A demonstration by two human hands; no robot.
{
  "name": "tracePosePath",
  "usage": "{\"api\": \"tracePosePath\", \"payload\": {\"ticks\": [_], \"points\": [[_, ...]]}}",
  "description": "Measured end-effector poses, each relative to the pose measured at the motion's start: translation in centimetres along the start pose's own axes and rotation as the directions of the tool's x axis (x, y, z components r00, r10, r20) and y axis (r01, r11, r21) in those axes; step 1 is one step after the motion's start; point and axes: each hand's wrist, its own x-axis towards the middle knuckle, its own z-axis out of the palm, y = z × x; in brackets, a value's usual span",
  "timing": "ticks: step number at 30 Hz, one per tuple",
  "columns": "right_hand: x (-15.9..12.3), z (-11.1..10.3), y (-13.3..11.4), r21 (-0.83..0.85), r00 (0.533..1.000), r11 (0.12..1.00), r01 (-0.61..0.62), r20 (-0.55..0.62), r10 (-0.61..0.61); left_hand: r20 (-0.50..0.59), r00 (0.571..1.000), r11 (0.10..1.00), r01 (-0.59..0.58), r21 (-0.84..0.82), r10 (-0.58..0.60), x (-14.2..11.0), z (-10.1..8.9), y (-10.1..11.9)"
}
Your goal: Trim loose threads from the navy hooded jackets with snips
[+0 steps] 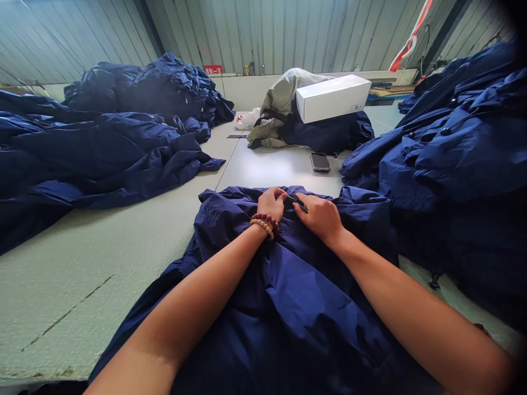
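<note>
Two bare hands work at the gathered top edge of a crumpled navy jacket (284, 285) spread on a pale green table (61, 291) directly in front of the person. The left hand (270, 204), a beaded bracelet (262, 226) on its wrist, is curled closed and pinches the cloth. The right hand (319, 218) lies close beside it, fingers reaching narrowly toward a small dark object (296, 202) at the fabric; the view is too small to say what it is or whether it is gripped. The jacket is rumpled, its shiny cloth in deep folds under both forearms.

Heaps of similar navy garments (82, 156) lie across the table to the left, and another heap (461, 148) rises to the right. Farther along, a closed white cardboard box (332, 97) sits tilted on a grey-green garment (282, 93), its contents hidden. A white plastic bag (247, 118) lies just beside that garment, and a black phone (320, 162) rests face up on the table. Behind them stands a corrugated metal wall (280, 33) bearing a small red sign (213, 69).
</note>
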Motion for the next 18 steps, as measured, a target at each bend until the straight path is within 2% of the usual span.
{"api": "tracePosePath", "payload": {"ticks": [6,18], "points": [[0.09,-0.21,-0.46,-0.072,0.999,0.997,-0.016,0.026,0.018,-0.006,1.0,1.0,0.008,0.027,-0.008,-0.15,-0.05,0.34],[0.48,0.07,-0.82,-0.028,0.998,0.998,-0.061,0.033,0.062,-0.005,1.0,0.996,0.007,0.087,-0.007,-0.45,-0.11,0.77]]}}
